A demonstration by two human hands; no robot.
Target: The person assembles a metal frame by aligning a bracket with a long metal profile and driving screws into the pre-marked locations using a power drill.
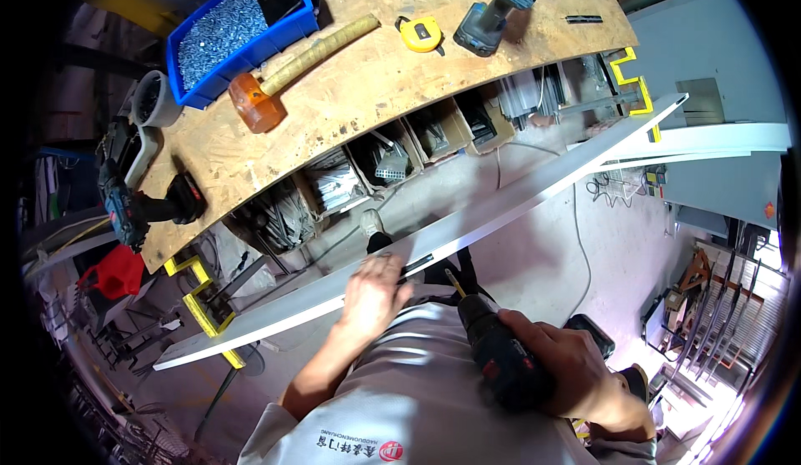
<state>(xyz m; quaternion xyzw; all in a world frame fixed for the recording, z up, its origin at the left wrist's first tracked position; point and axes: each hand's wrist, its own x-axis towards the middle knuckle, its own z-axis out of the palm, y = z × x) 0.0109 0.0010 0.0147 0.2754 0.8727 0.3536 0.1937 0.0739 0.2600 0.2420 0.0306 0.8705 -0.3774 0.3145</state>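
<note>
A long pale metal profile (492, 214) lies slantwise in front of me, resting on yellow notched brackets (204, 302) at the bench's ends. My left hand (375, 290) grips its near edge, fingers together over the top. Beside those fingertips a short black strip (417, 265) sits on the profile; I cannot tell whether the fingers touch it. A dark cordless drill (501, 352) is held in my right hand (571, 365), close to my shirt. Its long bit (454, 283) points up toward the profile and stands apart from it.
The wooden workbench (334, 89) carries a blue bin (196, 102) of small metal fasteners, an orange-headed mallet (257, 104), a yellow tape measure (420, 34) and two more power tools, one a blue driver (501, 10). Open boxes of parts (384, 160) fill the shelf below. A cable (578, 248) crosses the floor.
</note>
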